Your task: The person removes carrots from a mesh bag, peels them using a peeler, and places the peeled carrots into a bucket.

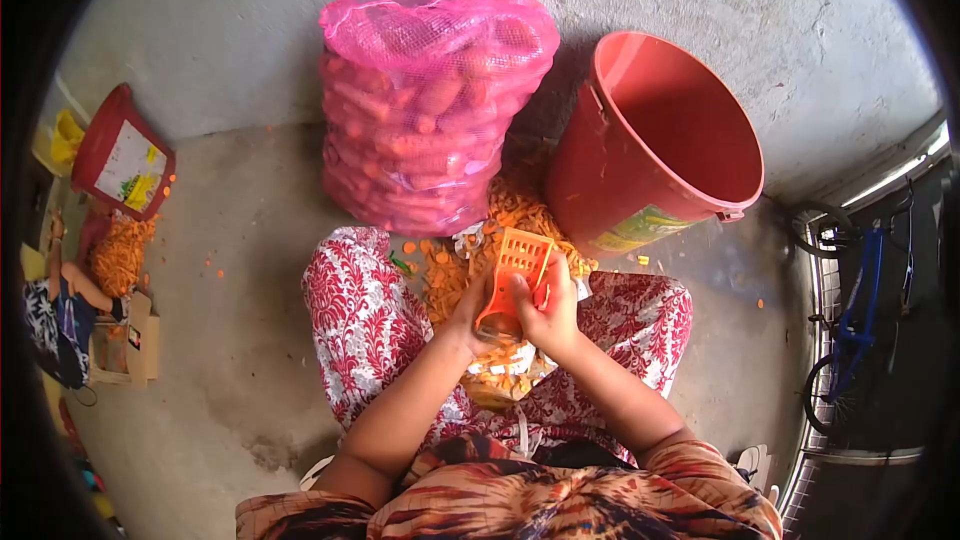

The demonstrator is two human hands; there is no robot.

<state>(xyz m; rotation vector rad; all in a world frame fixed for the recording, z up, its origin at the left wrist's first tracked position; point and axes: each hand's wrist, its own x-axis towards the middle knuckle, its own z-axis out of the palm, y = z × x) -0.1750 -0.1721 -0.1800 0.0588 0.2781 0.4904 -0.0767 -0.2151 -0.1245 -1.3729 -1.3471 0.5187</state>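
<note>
Head view. An orange slotted tool (525, 254) is held upright-leaning in front of the body, above the crossed legs. It is gripped closely by the right hand (552, 312), with the thumb pressed along its face. The lower left side of the tool is met by the left hand (470, 318); its fingers are partly hidden, and whether anything is clasped by them cannot be told. A brownish shape is seen between the palms, too unclear to be identified.

Orange peelings (508, 208) are heaped beneath and beyond the hands, between the patterned trousers (362, 325). Carrots (410, 145) are packed in a pink net sack (365, 45), set near the wall. To its right a large red bucket (585, 175) is seen, with peelings near its base. At the far left, another person (62, 310) is seen beside a smaller pile of peelings and a cardboard box (146, 345). At the far right, a blue bicycle (858, 325) is noted.
</note>
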